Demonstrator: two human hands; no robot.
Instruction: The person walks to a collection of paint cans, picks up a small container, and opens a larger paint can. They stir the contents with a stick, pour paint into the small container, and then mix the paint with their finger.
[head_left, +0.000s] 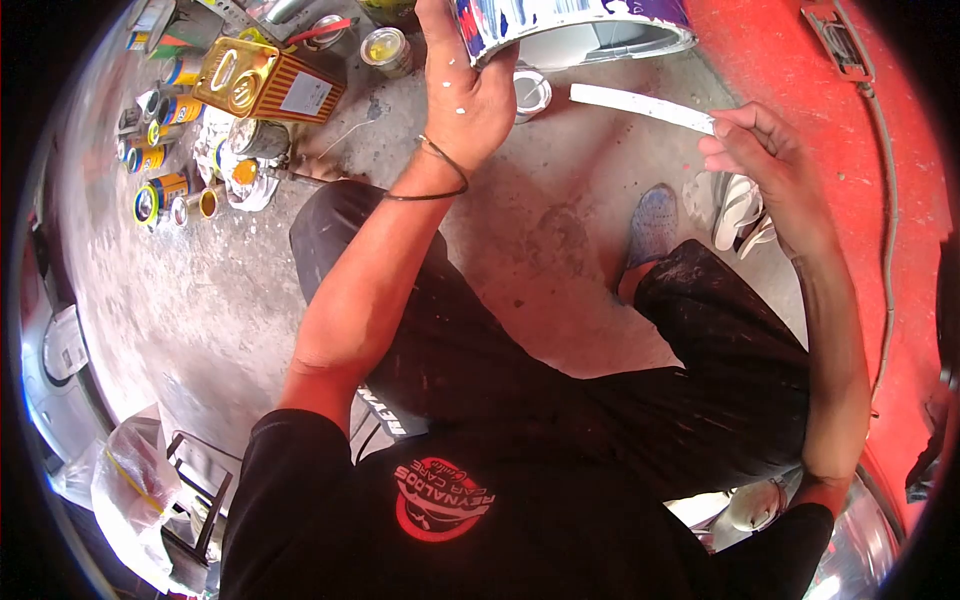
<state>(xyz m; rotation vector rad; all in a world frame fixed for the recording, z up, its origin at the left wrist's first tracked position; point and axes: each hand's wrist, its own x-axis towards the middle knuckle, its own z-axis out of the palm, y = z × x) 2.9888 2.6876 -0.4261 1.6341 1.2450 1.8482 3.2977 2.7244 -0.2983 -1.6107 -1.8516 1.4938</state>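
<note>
Left hand (468, 105) spread against a tilted, paint-smeared can (560, 14), probably stiff, slippery, best palm-supported; right hand (765, 150) pinching a white strip (640, 106) by one end, likely light.

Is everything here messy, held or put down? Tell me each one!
Big paint can: held up, white-smeared.
Left hand: holding the can, white-spotted.
White strip: held by one end.
Right hand: pinching the strip.
Gold tin: on the floor.
Black trousers: marked.

Paint-flecked left hand (470, 105) at a paint can (580, 12), white strip (640, 104) in the right hand (770, 160).
</note>
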